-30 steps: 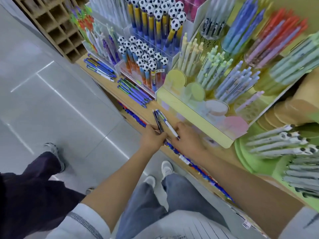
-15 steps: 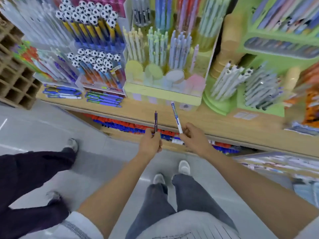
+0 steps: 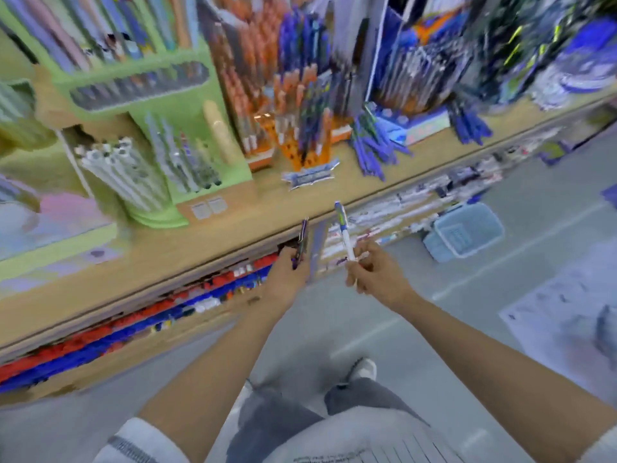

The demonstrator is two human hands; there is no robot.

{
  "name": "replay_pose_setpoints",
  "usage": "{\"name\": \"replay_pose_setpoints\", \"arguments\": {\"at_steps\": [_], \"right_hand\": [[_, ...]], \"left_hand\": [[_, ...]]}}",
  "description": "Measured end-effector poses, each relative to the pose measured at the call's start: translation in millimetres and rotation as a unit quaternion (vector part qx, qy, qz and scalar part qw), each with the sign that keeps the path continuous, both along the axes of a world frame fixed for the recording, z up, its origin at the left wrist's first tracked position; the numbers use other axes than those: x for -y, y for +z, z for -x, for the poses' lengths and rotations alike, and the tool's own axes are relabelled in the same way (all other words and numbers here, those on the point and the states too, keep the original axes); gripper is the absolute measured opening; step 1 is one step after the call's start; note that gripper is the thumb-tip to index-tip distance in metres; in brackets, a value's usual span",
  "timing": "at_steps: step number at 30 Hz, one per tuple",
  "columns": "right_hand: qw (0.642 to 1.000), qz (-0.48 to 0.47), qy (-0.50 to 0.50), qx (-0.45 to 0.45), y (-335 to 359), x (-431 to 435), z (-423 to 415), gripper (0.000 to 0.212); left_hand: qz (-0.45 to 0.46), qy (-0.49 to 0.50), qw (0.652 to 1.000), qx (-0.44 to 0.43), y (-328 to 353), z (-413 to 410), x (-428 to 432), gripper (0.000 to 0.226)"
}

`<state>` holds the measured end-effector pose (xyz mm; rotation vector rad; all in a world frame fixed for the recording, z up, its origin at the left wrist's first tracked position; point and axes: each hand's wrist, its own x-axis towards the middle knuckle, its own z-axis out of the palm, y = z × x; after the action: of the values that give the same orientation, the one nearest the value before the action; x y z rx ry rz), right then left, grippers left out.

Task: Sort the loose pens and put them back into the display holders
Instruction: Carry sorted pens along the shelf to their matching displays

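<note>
Two pens are in play, one to each hand. Our left hand [image 3: 287, 279] is curled round the lower end of a dark purple pen [image 3: 302, 237], which stands nearly upright. Our right hand [image 3: 377, 275] pinches a white pen [image 3: 344, 233] low on its barrel, its blue-green top leaning up and slightly toward the left hand. The two pens are apart, both just ahead of the knuckles at the front edge of the wooden shelf [image 3: 233, 222].

Misfiling looks to us the likeliest slip. The view is smeared, so we cannot tell which display matches either pen. An orange holder [image 3: 300, 155] stands ahead of the left hand, a green holder [image 3: 150, 108] further out to its left, and a heap of loose blue pens [image 3: 374, 152] ahead of the right hand.

Both grips sit low, so each pen could swing or slide out and drop to the floor below the hands. The holders look tightly packed, and forcing a pen in could knock its neighbours or tip the holder. Reaching past the blue heap, we might sweep some pens off the shelf.
</note>
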<state>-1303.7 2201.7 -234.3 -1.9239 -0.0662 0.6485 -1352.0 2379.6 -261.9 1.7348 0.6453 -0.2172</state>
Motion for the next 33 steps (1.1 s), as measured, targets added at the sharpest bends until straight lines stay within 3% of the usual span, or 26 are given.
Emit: {"name": "replay_pose_setpoints", "arguments": {"at_steps": [4,7,11,19,33], "right_hand": [[0.997,0.016,-0.071,0.025,3.8,104.2,-43.3,0.018],[0.994,0.031,-0.100,0.036,7.1,163.2,-74.6,0.016],[0.988,0.009,-0.148,0.032,5.8,218.2,-120.0,0.014],[0.979,-0.001,-0.199,0.044,0.3,291.4,-241.4,0.011],[0.973,0.000,-0.224,0.057,2.9,400.6,-445.4,0.009]], "left_hand": [[0.002,-0.046,0.999,0.011,9.4,-67.5,102.5,0.022],[-0.013,-0.051,0.998,0.022,20.1,-108.6,161.4,0.006],[-0.009,-0.080,0.996,0.043,22.8,-164.8,212.1,0.015],[-0.047,-0.137,0.983,0.110,14.4,-303.8,288.4,0.012],[-0.058,-0.136,0.984,0.101,8.9,-496.0,395.1,0.020]]}}
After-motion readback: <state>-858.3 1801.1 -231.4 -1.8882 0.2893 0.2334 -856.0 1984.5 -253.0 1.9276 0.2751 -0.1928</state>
